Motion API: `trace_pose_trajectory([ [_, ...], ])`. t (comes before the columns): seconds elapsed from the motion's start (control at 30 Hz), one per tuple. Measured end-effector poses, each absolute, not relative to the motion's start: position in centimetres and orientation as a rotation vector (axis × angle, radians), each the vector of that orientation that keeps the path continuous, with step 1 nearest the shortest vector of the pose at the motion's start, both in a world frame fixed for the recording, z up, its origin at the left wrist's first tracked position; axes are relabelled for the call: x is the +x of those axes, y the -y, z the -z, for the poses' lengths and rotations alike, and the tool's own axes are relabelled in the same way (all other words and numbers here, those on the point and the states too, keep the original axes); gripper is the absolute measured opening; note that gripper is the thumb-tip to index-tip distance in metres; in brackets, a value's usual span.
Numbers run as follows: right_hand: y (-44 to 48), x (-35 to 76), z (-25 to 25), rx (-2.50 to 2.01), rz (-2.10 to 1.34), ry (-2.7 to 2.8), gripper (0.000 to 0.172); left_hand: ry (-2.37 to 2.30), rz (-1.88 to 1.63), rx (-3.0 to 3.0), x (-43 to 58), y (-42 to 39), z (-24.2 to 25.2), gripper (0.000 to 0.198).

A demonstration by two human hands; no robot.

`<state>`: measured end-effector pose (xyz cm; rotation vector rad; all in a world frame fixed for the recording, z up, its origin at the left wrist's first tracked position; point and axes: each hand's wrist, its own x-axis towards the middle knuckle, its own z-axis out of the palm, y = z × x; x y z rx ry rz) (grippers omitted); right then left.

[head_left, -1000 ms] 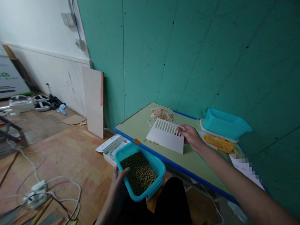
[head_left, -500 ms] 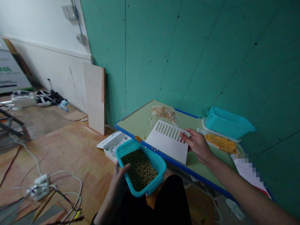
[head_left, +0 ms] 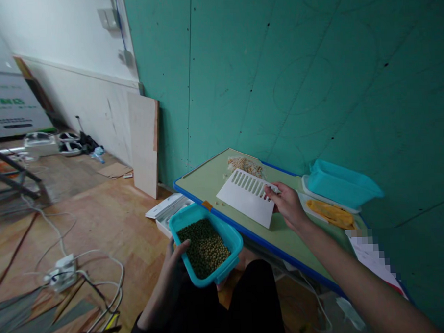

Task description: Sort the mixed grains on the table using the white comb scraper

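My left hand [head_left: 176,259] grips the near left side of a turquoise plastic tub [head_left: 230,237], thumb over the rim, just off the table's edge. Inside lie dark green beans [head_left: 197,236] and pale tan beans [head_left: 215,250], partly mixed. My right hand [head_left: 288,203] is closed on the right edge of a white slotted scraper [head_left: 241,200], thumb on top by the row of slots. The scraper is tilted over the table [head_left: 295,239]. Behind it lies a heap of pale beans and white grains [head_left: 246,165]. A few loose beans [head_left: 219,203] lie near the orange tape on the blue edge.
At the table's right stand another turquoise tub [head_left: 342,183], a yellow cloth [head_left: 330,213] and a paper sheet [head_left: 373,260]. The green wall [head_left: 277,85] borders the table's back. An open white box [head_left: 165,215] sits below its left end. A power strip [head_left: 61,271] with cables lies on the floor.
The scraper in my right hand has moved back from the table's front edge toward the heap. Beans that lay on the blue edge are no longer seen there. The held tub has barely shifted.
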<state>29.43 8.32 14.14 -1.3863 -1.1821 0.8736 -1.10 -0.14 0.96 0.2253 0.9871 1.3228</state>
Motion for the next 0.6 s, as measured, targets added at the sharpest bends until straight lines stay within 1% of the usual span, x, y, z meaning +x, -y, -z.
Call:
trace_pose_trajectory([
  [0.07, -8.6, 29.1, -14.0, -1.399, -0.886, 1.194, 0.075, -1.051, -1.306, 0.252, -1.5, 0.3, -1.3, 0.088],
  [0.13, -8.6, 28.6, -13.9, -1.401, -0.894, 1.21, 0.072, -1.087, -1.304, 0.3, -1.7, 0.6, -1.5, 0.079],
  [0.2, -8.1, 28.1, -13.9, -1.403, -0.913, 1.221, 0.071, -1.08, -1.318, 0.365, -1.7, 0.9, -1.5, 0.071],
  [0.27, -7.4, 27.6, -14.0, -1.399, -0.945, 1.233, 0.072, -1.044, -1.344, 0.407, -1.7, 1.1, -1.3, 0.067],
  [0.37, -6.9, 27.1, -14.2, -1.37, -0.974, 1.242, 0.075, -1.048, -1.351, 0.402, -1.7, 0.9, -0.8, 0.067],
  [0.43, -7.6, 27.2, -14.3, -1.34, -0.935, 1.225, 0.077, -1.081, -1.321, 0.401, -1.8, 0.7, -0.5, 0.067],
  [0.5, -9.3, 27.7, -14.4, -1.315, -0.834, 1.197, 0.079, -1.105, -1.3, 0.408, -2.0, 0.5, -0.4, 0.068],
  [0.6, -13.5, 28.9, -14.6, -1.316, -0.608, 1.21, 0.08, -1.152, -1.278, 0.406, -2.6, 0.2, -0.3, 0.076],
])
